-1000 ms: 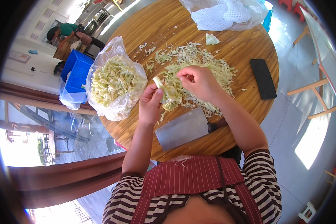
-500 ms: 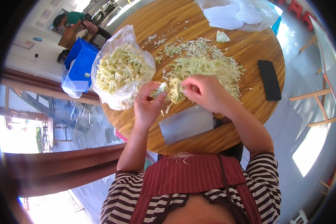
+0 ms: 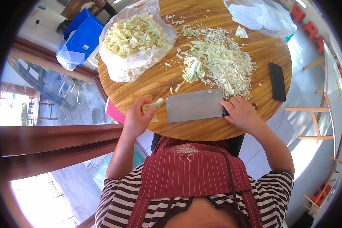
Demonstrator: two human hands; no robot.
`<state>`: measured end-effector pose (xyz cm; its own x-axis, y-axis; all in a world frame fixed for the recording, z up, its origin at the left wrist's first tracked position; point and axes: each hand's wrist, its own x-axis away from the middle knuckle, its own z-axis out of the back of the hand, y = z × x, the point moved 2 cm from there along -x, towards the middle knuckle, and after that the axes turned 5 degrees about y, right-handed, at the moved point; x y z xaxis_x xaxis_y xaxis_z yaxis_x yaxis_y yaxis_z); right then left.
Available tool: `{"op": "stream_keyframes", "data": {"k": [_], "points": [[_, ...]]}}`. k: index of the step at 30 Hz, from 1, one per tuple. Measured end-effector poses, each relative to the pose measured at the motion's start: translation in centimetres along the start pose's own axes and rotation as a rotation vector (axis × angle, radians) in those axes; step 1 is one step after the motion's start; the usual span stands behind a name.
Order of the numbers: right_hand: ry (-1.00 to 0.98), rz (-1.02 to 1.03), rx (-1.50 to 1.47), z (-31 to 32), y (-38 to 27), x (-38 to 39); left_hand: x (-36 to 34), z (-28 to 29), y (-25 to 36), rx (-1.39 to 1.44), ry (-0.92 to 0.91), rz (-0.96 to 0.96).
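Observation:
Pinched in my left hand [image 3: 136,118], near the front left of the round table, is a small cauliflower floret [image 3: 155,104] with a pale stem. My right hand [image 3: 241,114] is closed round the dark handle of a cleaver [image 3: 195,106]. The broad grey blade lies along the table's front edge, pointing left toward the floret. A larger cauliflower piece [image 3: 193,70] rests beyond the blade, against a wide heap of shredded pale-green trimmings [image 3: 226,62]. To the left of the heap stands a clear plastic bag [image 3: 121,72] full of cut florets [image 3: 135,36].
A black phone [image 3: 277,81] lies at the right of the wooden table [image 3: 140,93]. White foam netting [image 3: 250,17] and plastic film sit at the back right, near a loose cauliflower scrap [image 3: 241,32]. A blue crate [image 3: 81,36] stands beyond the table's left side.
My hands have parted and drawn closer to me. The right one has left the larger cauliflower piece on the table and taken the cleaver's handle; the left still holds its floret. The view has shifted.

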<state>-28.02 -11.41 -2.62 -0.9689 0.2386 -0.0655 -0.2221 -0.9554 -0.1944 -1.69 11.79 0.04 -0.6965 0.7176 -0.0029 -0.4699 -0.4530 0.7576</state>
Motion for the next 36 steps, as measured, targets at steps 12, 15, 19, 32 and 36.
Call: {"op": "stream_keyframes", "data": {"k": [12,15,19,32,36], "points": [[0.251,-0.539,-0.778,5.7,-1.0,2.9,1.5,-3.7,-1.7,0.015,-0.034,-0.230],[0.199,-0.596,-0.715,5.2,-1.5,2.8,1.9,-3.6,-0.8,-0.012,-0.071,-0.319],[0.206,-0.612,-0.818,4.5,-2.6,2.8,2.1,-3.8,-1.4,-0.051,-0.181,-0.346],[-0.147,-0.436,-0.639,4.6,-5.3,2.6,3.5,-7.7,0.0,0.042,-0.016,-0.467],[-0.197,-0.447,-0.618,5.0,-5.4,3.1,3.5,-8.0,0.2,-0.016,0.096,-0.495]]}}
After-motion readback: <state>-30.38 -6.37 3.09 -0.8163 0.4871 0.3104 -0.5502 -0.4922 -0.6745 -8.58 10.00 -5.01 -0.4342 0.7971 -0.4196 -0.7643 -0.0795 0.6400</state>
